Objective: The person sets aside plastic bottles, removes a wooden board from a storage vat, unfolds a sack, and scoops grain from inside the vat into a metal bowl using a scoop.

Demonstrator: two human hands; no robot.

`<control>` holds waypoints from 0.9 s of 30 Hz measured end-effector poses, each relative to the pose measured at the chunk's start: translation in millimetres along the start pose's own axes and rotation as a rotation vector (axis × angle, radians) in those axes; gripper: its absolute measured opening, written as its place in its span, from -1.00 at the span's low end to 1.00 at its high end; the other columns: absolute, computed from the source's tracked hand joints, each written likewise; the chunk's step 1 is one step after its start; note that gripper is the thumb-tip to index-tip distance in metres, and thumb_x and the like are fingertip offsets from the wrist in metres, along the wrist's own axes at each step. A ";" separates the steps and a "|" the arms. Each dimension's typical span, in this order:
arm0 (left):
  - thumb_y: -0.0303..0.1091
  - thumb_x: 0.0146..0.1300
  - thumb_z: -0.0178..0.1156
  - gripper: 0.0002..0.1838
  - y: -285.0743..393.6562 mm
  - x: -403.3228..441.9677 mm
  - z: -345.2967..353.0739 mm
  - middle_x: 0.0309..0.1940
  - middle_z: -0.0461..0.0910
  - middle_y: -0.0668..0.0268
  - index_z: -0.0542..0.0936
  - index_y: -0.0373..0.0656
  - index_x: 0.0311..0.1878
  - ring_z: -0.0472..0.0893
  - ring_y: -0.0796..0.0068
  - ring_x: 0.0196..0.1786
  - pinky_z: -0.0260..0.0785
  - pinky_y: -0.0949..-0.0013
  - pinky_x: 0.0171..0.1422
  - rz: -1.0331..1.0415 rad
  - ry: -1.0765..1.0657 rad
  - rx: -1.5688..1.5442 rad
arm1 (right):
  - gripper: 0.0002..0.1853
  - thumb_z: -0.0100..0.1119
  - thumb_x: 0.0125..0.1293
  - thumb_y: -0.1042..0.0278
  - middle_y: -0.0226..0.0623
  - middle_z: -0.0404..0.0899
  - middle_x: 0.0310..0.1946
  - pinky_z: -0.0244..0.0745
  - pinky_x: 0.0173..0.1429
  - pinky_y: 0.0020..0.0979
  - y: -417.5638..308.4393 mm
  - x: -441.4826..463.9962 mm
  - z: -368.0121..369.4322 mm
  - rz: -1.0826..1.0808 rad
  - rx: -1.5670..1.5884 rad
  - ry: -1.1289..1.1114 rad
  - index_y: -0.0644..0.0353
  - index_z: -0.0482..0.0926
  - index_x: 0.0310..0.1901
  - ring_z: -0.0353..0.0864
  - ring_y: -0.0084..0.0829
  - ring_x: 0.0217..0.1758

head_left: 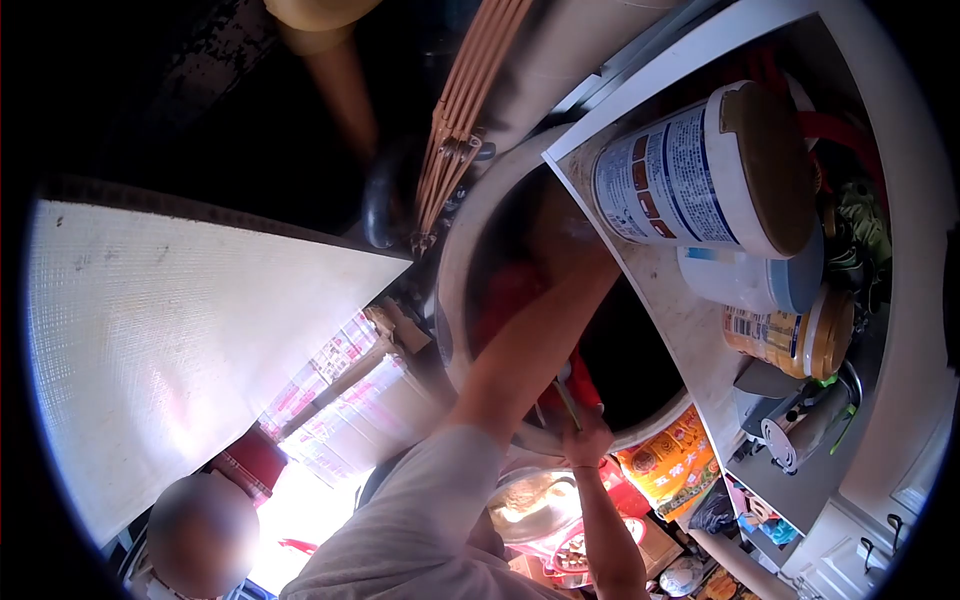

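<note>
A large round vat (pixel 455 250) with a thick pale rim stands before me, its inside mostly dark. My left arm, in a grey sleeve, reaches deep into it. My left hand (pixel 572 232) is a dim blur in shadow near the far side, so its fingers do not show. Red material (pixel 505 295) lies beside the left forearm inside the vat. At the near rim, my right hand (pixel 587 440) is closed around a thin stick-like handle (pixel 567 398) that slants down into the vat. More red material shows next to this handle.
To the right, a shelf (pixel 685 310) holds a big white tub (pixel 690 175) and several other containers. An orange printed bag (pixel 672 455) leans by the vat. Cartons (pixel 355 410) and a white panel (pixel 200 330) stand left. Another person's blurred head (pixel 203 535) is lower left.
</note>
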State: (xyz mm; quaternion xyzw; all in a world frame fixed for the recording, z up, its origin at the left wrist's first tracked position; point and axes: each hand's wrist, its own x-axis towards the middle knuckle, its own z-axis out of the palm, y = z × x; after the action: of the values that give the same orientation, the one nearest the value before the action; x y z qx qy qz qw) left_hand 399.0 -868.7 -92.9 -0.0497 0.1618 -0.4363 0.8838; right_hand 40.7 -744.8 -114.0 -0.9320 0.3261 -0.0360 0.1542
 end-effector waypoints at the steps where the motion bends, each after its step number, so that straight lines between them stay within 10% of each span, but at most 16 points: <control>1: -0.16 0.41 -0.04 -0.65 -0.1 0.5 0.0 0.02 0.60 0.18 0.56 -0.13 0.08 0.59 0.22 0.01 0.49 0.13 0.11 0.005 -0.003 -0.011 | -0.70 0.24 0.06 0.12 -0.12 0.59 -0.40 0.52 -0.37 -0.13 2.8 -1.3 -1.1 -0.015 -0.015 0.000 0.02 0.66 -0.17 0.60 -0.02 -0.42; 27: -0.20 0.32 0.05 -0.74 25.1 6.9 -114.5 -0.18 0.61 0.20 0.61 -0.13 -0.10 0.59 0.32 -0.19 0.48 0.24 -0.07 0.285 0.310 0.124 | -0.75 0.24 0.05 0.16 -0.20 0.57 -0.42 0.49 -0.43 -0.16 -4.8 3.3 -9.0 -0.016 -0.002 -0.004 -0.05 0.65 -0.21 0.59 -0.09 -0.46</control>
State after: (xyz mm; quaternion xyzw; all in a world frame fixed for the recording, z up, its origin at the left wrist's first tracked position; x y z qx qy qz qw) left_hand 384.2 -852.6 -208.3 0.0955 0.2739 -0.3184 0.9025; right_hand 44.7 -745.7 -104.1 -0.9347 0.3185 -0.0352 0.1536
